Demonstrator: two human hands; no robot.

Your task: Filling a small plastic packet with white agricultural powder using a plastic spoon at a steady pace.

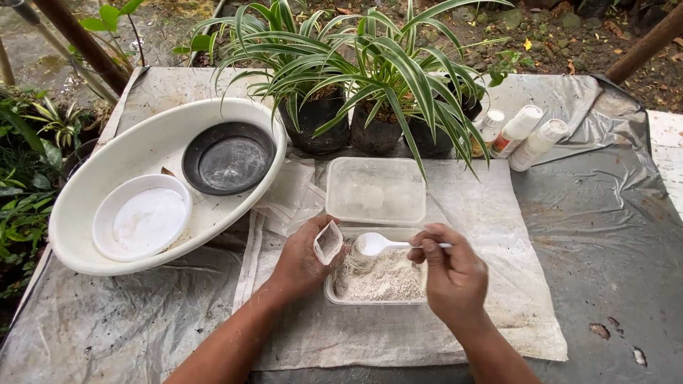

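Centrally, left hand [302,259] pinches small pouch [328,242]; right hand [448,270] grips white spoon [380,244] over powder tub [377,279] rim.

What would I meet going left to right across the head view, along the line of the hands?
Large white oval basin → left hand holding a small open pouch → white plastic spoon over the tub of pale powder → right hand gripping the spoon's handle → grey plastic sheet.
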